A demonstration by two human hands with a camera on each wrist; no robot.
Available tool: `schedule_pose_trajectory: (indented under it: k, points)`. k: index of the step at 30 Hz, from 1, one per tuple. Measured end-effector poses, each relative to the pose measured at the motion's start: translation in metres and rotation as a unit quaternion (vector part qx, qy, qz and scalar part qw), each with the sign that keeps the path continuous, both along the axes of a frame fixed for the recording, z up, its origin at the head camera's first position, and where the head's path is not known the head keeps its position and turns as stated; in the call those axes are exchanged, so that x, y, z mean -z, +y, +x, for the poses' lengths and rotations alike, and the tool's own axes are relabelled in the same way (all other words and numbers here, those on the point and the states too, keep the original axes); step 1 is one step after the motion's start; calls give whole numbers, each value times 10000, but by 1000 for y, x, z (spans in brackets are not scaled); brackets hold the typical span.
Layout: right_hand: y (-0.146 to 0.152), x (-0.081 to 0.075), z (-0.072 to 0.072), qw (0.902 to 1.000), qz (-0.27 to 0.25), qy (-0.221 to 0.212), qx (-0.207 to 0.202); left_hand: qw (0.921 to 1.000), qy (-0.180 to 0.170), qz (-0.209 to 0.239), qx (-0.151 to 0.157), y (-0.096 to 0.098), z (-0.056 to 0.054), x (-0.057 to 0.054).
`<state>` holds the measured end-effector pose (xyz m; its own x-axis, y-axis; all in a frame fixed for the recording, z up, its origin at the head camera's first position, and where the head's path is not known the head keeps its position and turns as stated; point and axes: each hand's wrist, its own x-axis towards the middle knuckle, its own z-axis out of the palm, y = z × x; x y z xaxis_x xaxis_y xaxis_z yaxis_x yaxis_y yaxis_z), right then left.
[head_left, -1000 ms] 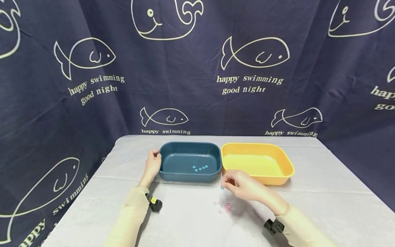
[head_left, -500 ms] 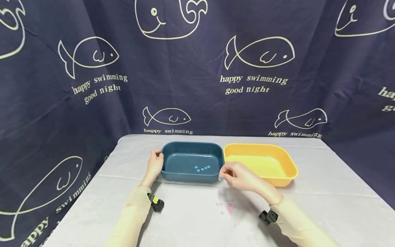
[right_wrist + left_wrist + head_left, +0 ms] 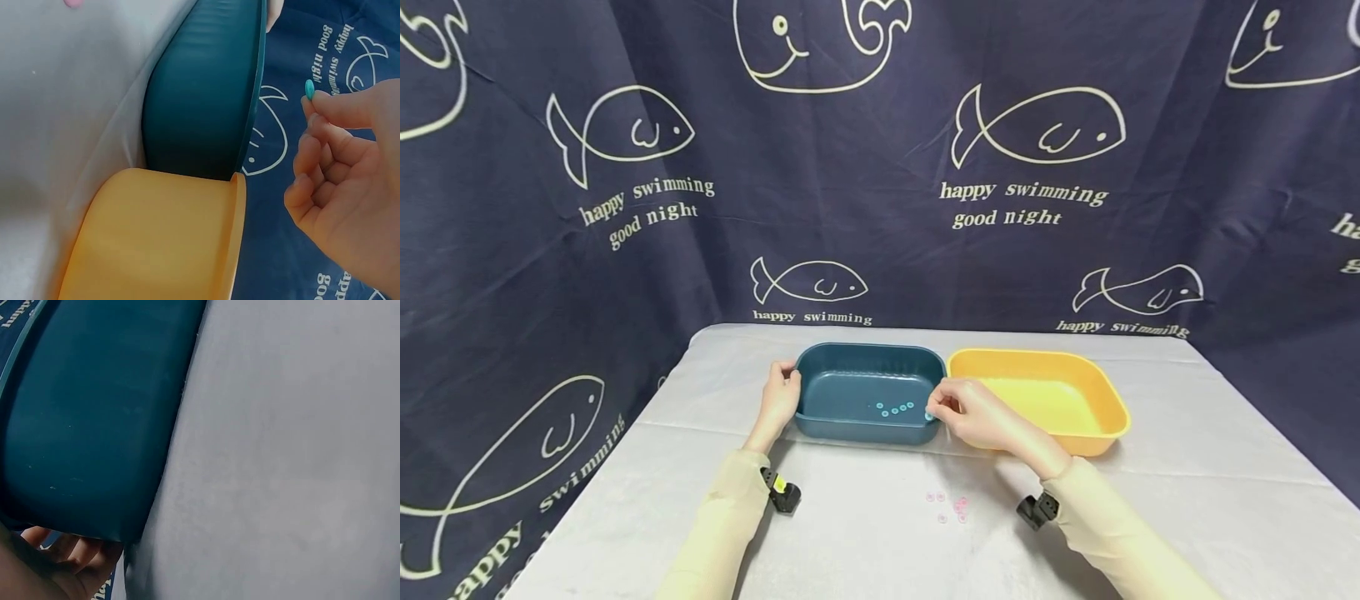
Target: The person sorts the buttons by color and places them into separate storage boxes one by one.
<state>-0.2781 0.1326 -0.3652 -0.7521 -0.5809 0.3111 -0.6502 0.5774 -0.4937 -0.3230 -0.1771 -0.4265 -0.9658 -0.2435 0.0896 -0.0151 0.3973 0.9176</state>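
In the head view my right hand (image 3: 977, 411) pinches a small turquoise button (image 3: 928, 414) between thumb and fingertips, above the near right corner of the dark blue bin (image 3: 865, 432). The right wrist view shows this turquoise button (image 3: 309, 90) edge-on, its other fingers curled below. Several turquoise buttons (image 3: 895, 411) lie on the floor of the blue bin. My left hand (image 3: 778, 402) holds that bin at its left end; in the left wrist view its fingers (image 3: 84, 553) lie against the end wall, partly hidden.
A yellow bin (image 3: 1045, 442) stands right beside the blue one, nearly touching it. Several pink buttons (image 3: 961, 505) lie on the pale tablecloth (image 3: 850, 525) in front. A dark blue curtain (image 3: 880, 208) with fish drawings hangs behind the table.
My right hand has risen and moved forward with the turquoise button, from over the tablecloth to the blue bin's corner. My left hand stays at the bin's left end. The view has shifted slightly.
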Motion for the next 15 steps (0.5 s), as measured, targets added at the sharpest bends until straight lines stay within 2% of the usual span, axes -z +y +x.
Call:
schedule_pose_trajectory:
  k: [6,15]
  points:
    - [-5,-1,-9,9994,28,-272,206,10000,43,27,14,0,0,-1]
    - [-9,3,-25,9999,70,89,-6,9999,103,14,-3,0,1,1]
